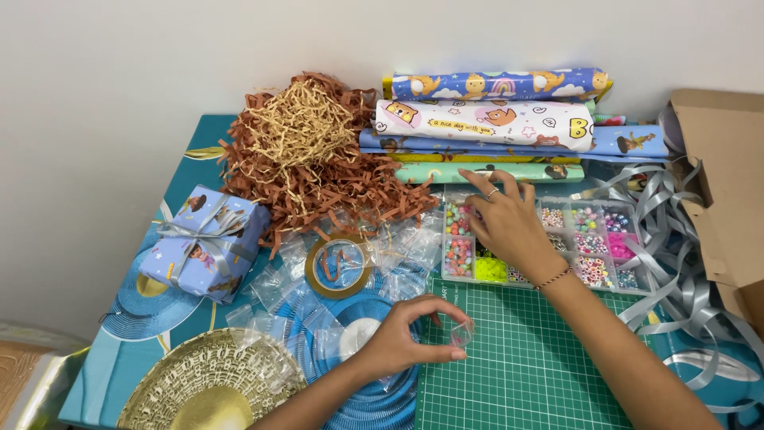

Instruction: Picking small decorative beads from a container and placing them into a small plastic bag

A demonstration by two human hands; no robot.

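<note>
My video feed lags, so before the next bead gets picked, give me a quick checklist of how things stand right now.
1. Left hand holds the small clear container over the green cutting mat: ok.
2. Container opening faces up: cannot tell.
3. Right hand is over the bead organiser box, fingers spread: ok.
4. A bead already held in the right fingers: cannot tell.
5. Organiser compartments open and reachable: ok.
6. Loose silver ribbon kept off the organiser: not ok, it lies against the right edge.

Wrapped gift box (pixel 205 243), blue patterned paper, grey ribbon bow, at desk (pixel 95 374) left. Open brown cardboard box (pixel 728 183) at right edge. Clear compartmented bead box (pixel 593 247) centre-right.
</note>
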